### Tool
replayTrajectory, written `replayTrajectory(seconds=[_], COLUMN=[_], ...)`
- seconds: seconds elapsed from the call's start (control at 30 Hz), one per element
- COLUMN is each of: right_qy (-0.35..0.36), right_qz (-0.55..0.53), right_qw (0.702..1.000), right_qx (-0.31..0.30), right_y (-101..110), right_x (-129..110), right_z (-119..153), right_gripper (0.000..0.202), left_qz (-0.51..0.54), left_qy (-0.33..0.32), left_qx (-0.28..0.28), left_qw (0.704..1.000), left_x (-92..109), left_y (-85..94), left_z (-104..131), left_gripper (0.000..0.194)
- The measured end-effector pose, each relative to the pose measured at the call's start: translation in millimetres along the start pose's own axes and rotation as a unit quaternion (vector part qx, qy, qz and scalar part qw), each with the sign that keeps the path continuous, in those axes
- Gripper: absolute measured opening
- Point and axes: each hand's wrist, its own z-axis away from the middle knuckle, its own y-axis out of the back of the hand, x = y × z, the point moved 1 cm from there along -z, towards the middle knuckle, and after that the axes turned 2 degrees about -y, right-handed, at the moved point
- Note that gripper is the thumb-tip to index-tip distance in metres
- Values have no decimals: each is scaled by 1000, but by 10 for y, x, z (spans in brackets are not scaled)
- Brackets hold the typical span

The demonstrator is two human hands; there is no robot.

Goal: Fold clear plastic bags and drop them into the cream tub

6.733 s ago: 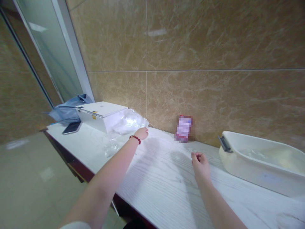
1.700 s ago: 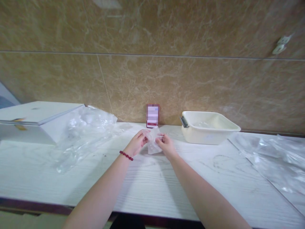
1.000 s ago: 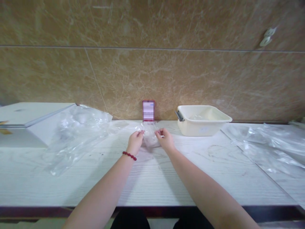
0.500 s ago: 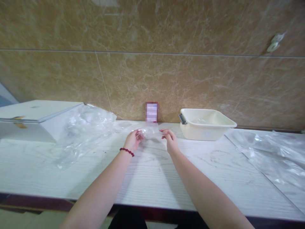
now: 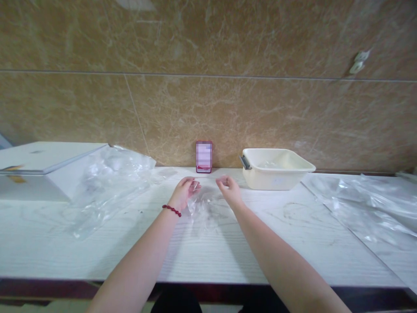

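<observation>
Between my hands hangs a small clear plastic bag (image 5: 203, 211), thin and crumpled, its lower part over the white tabletop. My left hand (image 5: 184, 192), with a dark red beaded bracelet at the wrist, has its fingers curled on the bag's left side; a shiny clear bit shows at the fingertips. My right hand (image 5: 230, 189) is closed in a pinch at the bag's upper right, though the film at its fingertips is hard to see. Just beyond the hands, a phone (image 5: 203, 156) in a red case leans upright against the wall, its screen blurred.
A cream plastic tub (image 5: 276, 176) with a grey handle stands right of my hands, clear plastic inside. Loose clear plastic (image 5: 110, 184) lies at left beside a white box (image 5: 55, 163). More clear sheeting (image 5: 368, 208) covers the right end. Brown marble wall (image 5: 260, 108) closes off the back.
The plastic bag was stretched sideways between my hands in front of the phone; now it hangs downward, nearer to me. My right fingers have drawn closer together. The view has shifted slightly.
</observation>
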Motion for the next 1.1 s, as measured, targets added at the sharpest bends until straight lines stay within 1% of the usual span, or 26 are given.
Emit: replayTrajectory(seconds=[0.07,0.13,0.2,0.3,0.37,0.47,0.53,0.6,0.7,0.8,0.87,1.0,1.03,1.1], right_qy=[-33,-64,-86,-115,-123,-107,-97,-92,-89,-100,-113,-135,-139,-139], right_qz=[-11,-56,-112,-180,-218,-255,-259,-249,-224,-201,-191,-172,-166,-147], right_qw=[999,995,988,975,967,961,961,964,970,974,974,976,976,979], right_qx=[-33,-54,-64,-53,-41,-25,-15,-14,-30,-43,-41,-20,-13,-1], right_y=[17,27,31,34,34,28,20,12,2,2,9,39,51,74], right_x=[28,34,15,-27,-37,-12,15,26,-6,-62,-83,-60,-45,-15], right_z=[-21,-29,-28,-23,-27,-50,-66,-68,-36,6,14,-25,-40,-67], right_gripper=[27,25,24,22,21,20,20,19,20,21,21,19,19,19], left_qz=[-57,-124,-187,-275,-315,-333,-327,-302,-256,-236,-264,-364,-376,-385], left_qy=[-27,-64,-92,-113,-124,-138,-137,-129,-125,-125,-134,-179,-185,-183], left_qx=[14,21,5,-27,-32,-24,-9,4,21,26,12,-40,-47,-48], left_qw=[998,990,978,954,940,932,935,944,958,963,955,913,907,903], left_x=[-29,-67,-112,-172,-185,-146,-97,-48,-1,15,22,34,34,28], left_y=[21,47,70,99,113,114,94,59,0,-26,-18,23,33,49], left_z=[-25,-55,-83,-112,-122,-113,-88,-49,12,48,56,47,41,25], left_gripper=[12,16,25,34,30,18,16,17,22,23,23,27,30,32])
